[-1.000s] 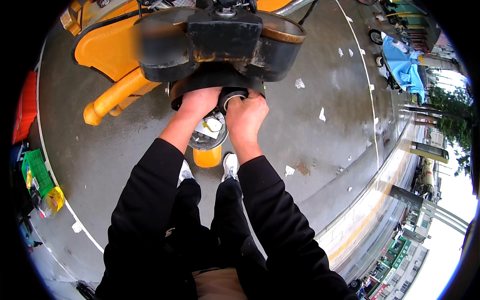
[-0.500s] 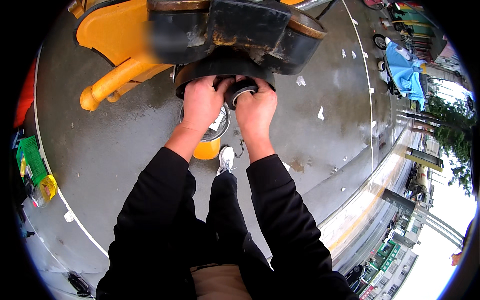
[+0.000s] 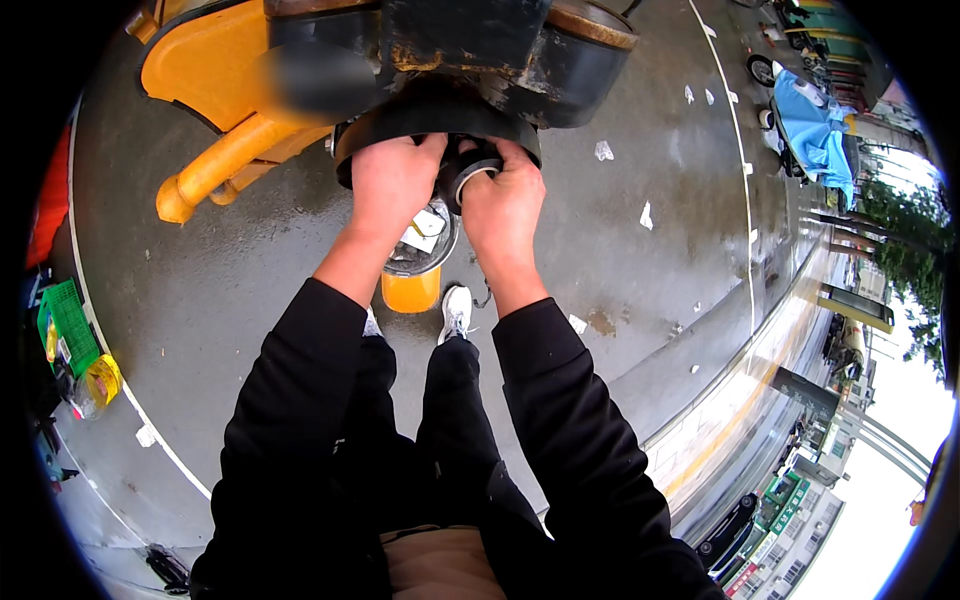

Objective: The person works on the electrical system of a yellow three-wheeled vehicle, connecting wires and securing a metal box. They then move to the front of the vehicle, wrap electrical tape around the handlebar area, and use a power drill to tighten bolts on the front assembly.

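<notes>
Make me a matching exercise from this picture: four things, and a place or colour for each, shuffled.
1. roll
2. left hand
3. crate
4. sheet

A. green, far left
B. held in the right hand
C. blue, upper right
D. bare, at the edge of the black curved part

Pairs: 1-B, 2-D, 3-A, 4-C

White scraps (image 3: 646, 216) lie scattered on wet grey ground (image 3: 220, 300), where white shoes (image 3: 456, 311) stand.

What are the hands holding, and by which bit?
The right hand holds a black tape roll by its right side. For the left hand, I can't tell: the black cover hides its fingertips.
</notes>
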